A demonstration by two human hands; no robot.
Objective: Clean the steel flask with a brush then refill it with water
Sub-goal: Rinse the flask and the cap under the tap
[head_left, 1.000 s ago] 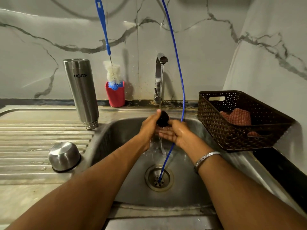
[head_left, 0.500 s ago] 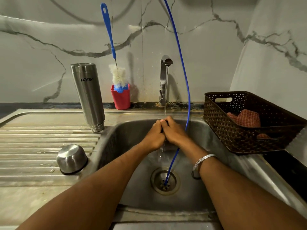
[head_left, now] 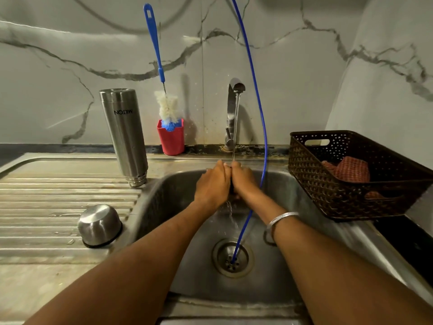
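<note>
We pressed our left hand [head_left: 212,184] and right hand [head_left: 243,181] together around a small dark part under the tap [head_left: 235,109] stream, best turned so water reached every side, while the inverted steel flask [head_left: 124,134] drained beside the sink [head_left: 164,195]
</note>
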